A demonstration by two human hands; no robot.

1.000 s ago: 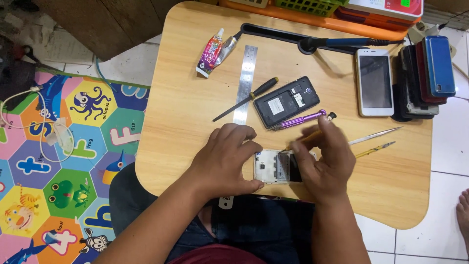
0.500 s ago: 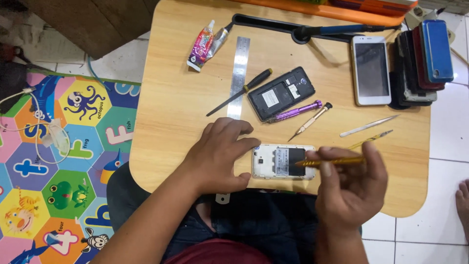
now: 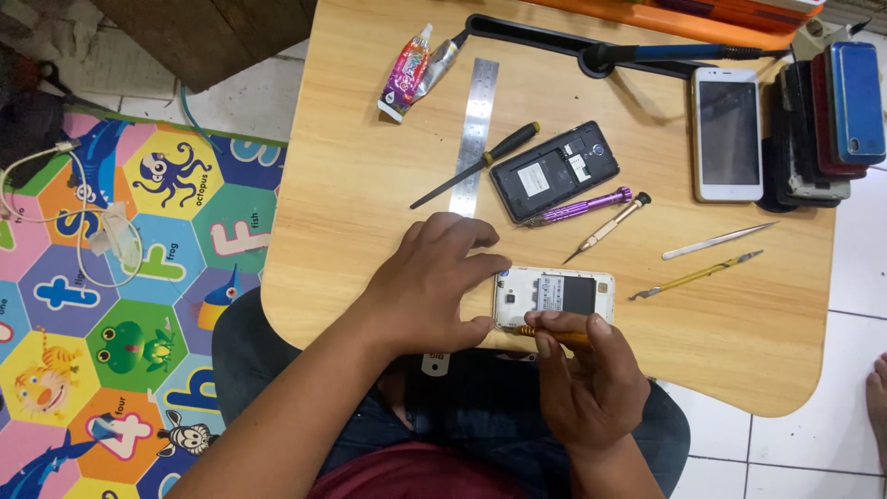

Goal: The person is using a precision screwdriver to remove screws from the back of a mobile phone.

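Steadying an opened white phone at the near edge of the wooden table, the left hand pinches its left end with curled fingers, while the right hand grips an orange-handled tool, tip apparently touching the phone's lower edge.

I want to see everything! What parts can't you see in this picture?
- Head view: left end of the white opened phone, covered by the left hand.
- Yellow tool tip, too small; handle hidden in the right hand.
- Stacked phones, cut off by the right edge.
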